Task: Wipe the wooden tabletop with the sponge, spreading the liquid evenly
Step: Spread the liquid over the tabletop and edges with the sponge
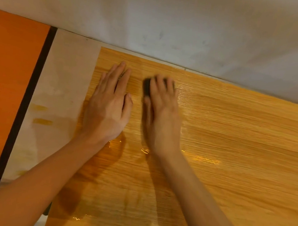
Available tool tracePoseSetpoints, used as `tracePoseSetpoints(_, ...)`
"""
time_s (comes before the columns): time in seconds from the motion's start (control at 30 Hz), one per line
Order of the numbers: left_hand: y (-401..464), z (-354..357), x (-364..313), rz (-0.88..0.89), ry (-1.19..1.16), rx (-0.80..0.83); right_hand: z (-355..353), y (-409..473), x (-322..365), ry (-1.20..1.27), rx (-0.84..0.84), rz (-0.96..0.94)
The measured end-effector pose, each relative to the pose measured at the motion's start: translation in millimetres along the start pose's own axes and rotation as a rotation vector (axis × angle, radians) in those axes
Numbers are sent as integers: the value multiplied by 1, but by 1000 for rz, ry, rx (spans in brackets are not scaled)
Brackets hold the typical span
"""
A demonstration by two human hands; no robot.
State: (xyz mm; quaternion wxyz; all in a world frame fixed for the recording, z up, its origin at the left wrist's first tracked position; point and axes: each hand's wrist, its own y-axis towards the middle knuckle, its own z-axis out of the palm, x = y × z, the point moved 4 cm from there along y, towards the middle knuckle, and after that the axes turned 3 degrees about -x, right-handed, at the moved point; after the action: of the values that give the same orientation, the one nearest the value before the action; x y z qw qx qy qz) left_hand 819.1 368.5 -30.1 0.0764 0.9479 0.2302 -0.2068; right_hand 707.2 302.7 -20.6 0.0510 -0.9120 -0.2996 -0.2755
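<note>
Forearms nearest, reaching over the wooden tabletop (231,147). Right hand (162,114) presses the dark sponge (146,87) flat under straight fingers, blurred, mid-wipe. Left hand (109,105) just beside it, spread flat, bracing. Wet sheen right of the sponge; next stroke probably goes there.

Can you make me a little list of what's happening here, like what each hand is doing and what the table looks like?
left hand: flat on the wooden tabletop, fingers straight
right hand: pressing a dark sponge, blurred
sponge: mostly hidden under the fingers
tabletop: shiny wet patches near the wrists
behind: pale wall
left side: orange panel
</note>
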Motion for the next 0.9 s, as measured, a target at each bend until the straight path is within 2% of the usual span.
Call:
tracePoseSetpoints(0.1,1,0,-1,-6,8,10,-5,-53,4,-3,83,-70)
tracePoseSetpoints(0.17,3,0,0,-9,14,14,-8,-28,-5,-8,126,-77)
tracePoseSetpoints(0.27,3,2,1,-4,29,19,-15,38,-19,-43,39,36)
tracePoseSetpoints(0.33,3,3,2,-4,37,21,-17,50,-22,-38,-16,103)
tracePoseSetpoints(0.43,3,5,3,-15,34,26,-16,-6,-13,-3,-33,94)
tracePoseSetpoints(0.53,4,5,4,-7,30,18,-21,-65,-6,-11,31,29)
tracePoseSetpoints(0.63,5,5,4,-10,23,8,-27,-23,-24,-48,119,23)
tracePoseSetpoints(0.77,2,5,4,2,31,6,-32,43,-47,-116,-3,141)
tracePoseSetpoints(0.9,2,4,3,-6,17,17,-34,-41,-35,-74,-50,159)
